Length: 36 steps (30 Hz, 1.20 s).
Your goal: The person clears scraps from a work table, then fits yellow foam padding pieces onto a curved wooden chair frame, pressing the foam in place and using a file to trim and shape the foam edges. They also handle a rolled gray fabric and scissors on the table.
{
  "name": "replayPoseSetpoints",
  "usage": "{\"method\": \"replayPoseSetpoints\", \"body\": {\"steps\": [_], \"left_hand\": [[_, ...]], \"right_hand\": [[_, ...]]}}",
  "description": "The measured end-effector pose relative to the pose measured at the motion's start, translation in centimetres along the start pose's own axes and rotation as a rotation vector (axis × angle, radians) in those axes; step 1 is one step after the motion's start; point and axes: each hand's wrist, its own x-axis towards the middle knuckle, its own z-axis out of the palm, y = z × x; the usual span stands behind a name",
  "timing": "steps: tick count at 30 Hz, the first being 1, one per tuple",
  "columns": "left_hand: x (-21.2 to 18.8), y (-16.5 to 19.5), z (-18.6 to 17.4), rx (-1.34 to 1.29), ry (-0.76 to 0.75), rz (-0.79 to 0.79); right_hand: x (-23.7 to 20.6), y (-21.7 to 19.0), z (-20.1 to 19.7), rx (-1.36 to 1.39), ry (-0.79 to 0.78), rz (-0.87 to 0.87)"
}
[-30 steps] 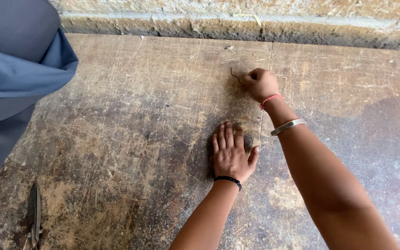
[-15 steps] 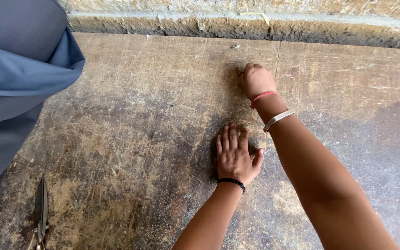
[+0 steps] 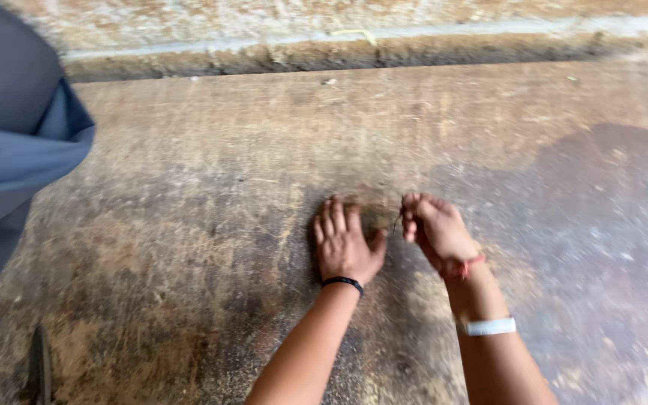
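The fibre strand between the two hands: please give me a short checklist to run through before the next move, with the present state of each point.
1. Left hand lies flat on the worn surface: ok.
2. Right hand has its grip pinched on the fibre strand: ok, though blurred.
3. Strand is whole along its length: cannot tell, too thin.
4. Brownish fibre clump lies beside the left thumb: ok.
5. Hands are apart from the person in grey-blue cloth: ok.
6. Dark tool at the lower left lies away from both hands: ok.
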Motion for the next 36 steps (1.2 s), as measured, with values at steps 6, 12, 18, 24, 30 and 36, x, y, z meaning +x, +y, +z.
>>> {"method": "replayPoseSetpoints", "body": {"steps": [6, 12, 18, 24, 30, 36], "left_hand": [[-0.2, 0.4, 1.1, 0.020, -0.015, -0.016], [-0.8, -2.3, 3.5, -0.245, 0.142, 0.075], [-10.7, -0.2, 4.3, -1.127, -0.205, 0.182], [-35.5, 12.1, 0.6, -1.116, -0.983, 0.501], [-45.8, 18.7, -6.4, -1.123, -0.864, 0.772], [-49.1, 21.0, -5.4, -1.077, -0.691, 0.840]], "right_hand": [[-16.2, 3.3, -6.5, 0.176, 0.271, 0.070], [-35.8, 5.5, -10.8, 0.338, 0.531, 0.013], [-52.7, 7.5, -10.6, 0.471, 0.734, -0.160], [-59.5, 7.7, -7.5, 0.538, 0.614, -0.267], [-61.9, 7.2, -7.1, 0.449, 0.451, -0.182], [-65.8, 6.0, -11.1, 0.277, 0.285, -0.102]]}}
